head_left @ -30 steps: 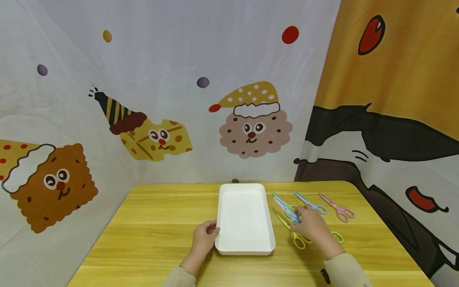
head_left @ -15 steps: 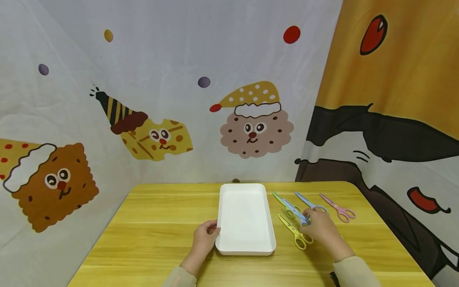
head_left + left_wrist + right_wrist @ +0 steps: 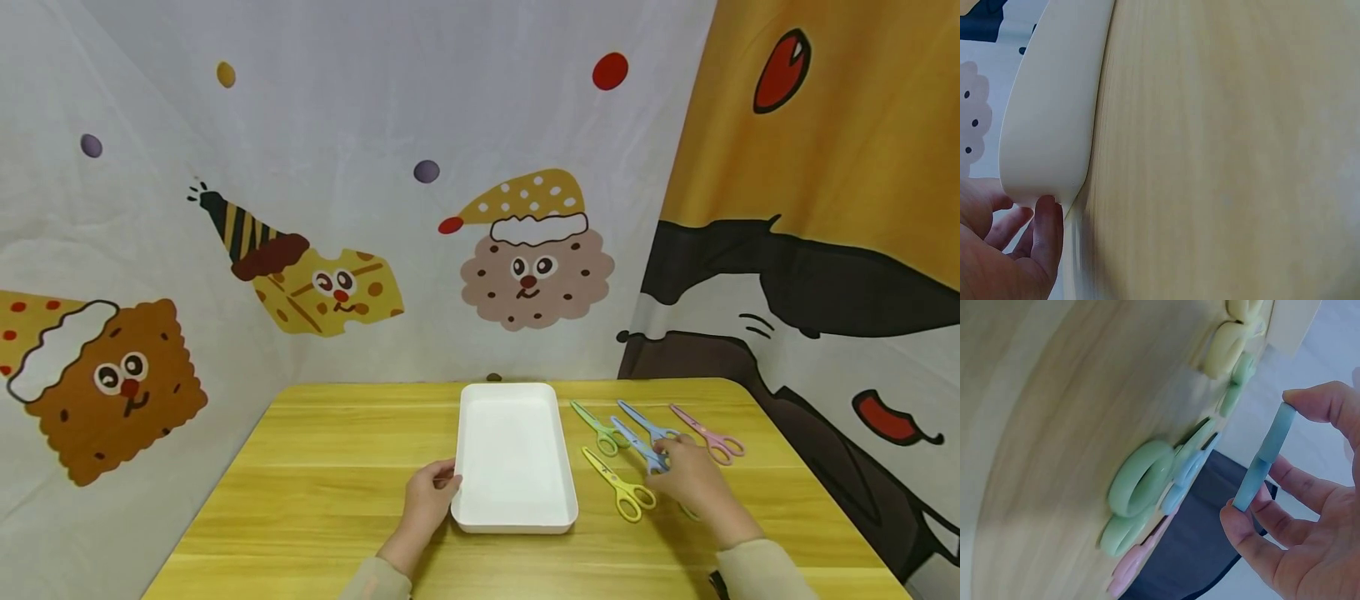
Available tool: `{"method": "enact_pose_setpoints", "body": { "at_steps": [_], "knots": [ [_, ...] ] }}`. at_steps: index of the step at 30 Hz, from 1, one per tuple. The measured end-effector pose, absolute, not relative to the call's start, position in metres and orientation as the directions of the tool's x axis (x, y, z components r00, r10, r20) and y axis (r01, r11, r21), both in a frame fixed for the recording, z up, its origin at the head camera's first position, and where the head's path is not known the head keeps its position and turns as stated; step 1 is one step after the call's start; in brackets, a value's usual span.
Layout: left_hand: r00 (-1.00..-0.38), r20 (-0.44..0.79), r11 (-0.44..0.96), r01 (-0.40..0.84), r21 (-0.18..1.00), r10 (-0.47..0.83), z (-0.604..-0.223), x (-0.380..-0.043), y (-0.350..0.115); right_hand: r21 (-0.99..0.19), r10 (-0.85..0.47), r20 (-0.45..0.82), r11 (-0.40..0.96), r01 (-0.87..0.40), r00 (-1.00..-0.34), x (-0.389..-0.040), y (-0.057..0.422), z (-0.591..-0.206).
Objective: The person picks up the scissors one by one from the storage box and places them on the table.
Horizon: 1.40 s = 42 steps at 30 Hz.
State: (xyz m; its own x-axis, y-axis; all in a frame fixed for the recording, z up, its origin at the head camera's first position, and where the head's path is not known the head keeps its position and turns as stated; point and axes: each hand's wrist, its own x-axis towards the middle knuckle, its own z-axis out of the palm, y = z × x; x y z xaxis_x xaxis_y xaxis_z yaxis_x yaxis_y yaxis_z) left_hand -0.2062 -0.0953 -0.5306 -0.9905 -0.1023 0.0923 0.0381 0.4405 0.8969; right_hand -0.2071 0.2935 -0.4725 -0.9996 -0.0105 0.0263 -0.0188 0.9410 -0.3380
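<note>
My left hand (image 3: 426, 500) holds the left side of a white tray (image 3: 517, 528), near its front corner. The left wrist view shows the thumb and fingers bent about the tray's end wall (image 3: 1054, 106). On the right, my right hand (image 3: 693, 479) pinches a pair of blue scissors (image 3: 633, 437) by the handles, blades pointing away to the upper left. The right wrist view has the blue handles (image 3: 1265, 459) edge-on between thumb and fingertips, above the table. Beneath this hand lie green scissors (image 3: 688, 513), mostly hidden in the head view.
Around the right hand lie yellow scissors (image 3: 622, 490), green scissors (image 3: 606, 438), another blue pair (image 3: 637, 408) and pink scissors (image 3: 708, 435). All are right of the tray on the wooden table (image 3: 322, 450). A printed curtain (image 3: 360, 125) hangs behind the table.
My right hand has moved rightward with the blue scissors, from over the far green pair to beside the other blue pair. The left hand stays at the tray.
</note>
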Motion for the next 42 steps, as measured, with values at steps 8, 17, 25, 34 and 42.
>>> {"method": "enact_pose_setpoints", "body": {
  "at_steps": [8, 17, 25, 34, 42],
  "knots": [
    [-0.991, 0.087, 0.441, 0.032, 0.897, -0.105, -0.532, -0.207, -0.096, -0.342, 0.004, 0.018, 0.940, -0.002, -1.000, -0.204, 0.306, -0.473],
    [-0.990, 0.083, 0.441, 0.026, 0.897, -0.111, -0.533, -0.208, -0.096, -0.340, 0.032, 0.005, 0.940, 0.028, -0.999, -0.203, 0.327, -0.477],
    [-0.991, 0.071, 0.444, 0.013, 0.896, -0.114, -0.532, -0.207, -0.094, -0.317, 0.035, 0.018, 0.948, 0.028, -0.999, -0.202, 0.343, -0.480],
    [-0.991, 0.078, 0.443, 0.022, 0.896, -0.108, -0.530, -0.205, -0.094, -0.328, 0.074, -0.020, 0.942, 0.077, -0.997, -0.198, 0.362, -0.483],
    [-0.991, 0.063, 0.442, 0.006, 0.897, -0.115, -0.531, -0.206, -0.093, -0.330, 0.099, -0.079, 0.936, 0.120, -0.992, -0.196, 0.379, -0.483]
  ]
}}
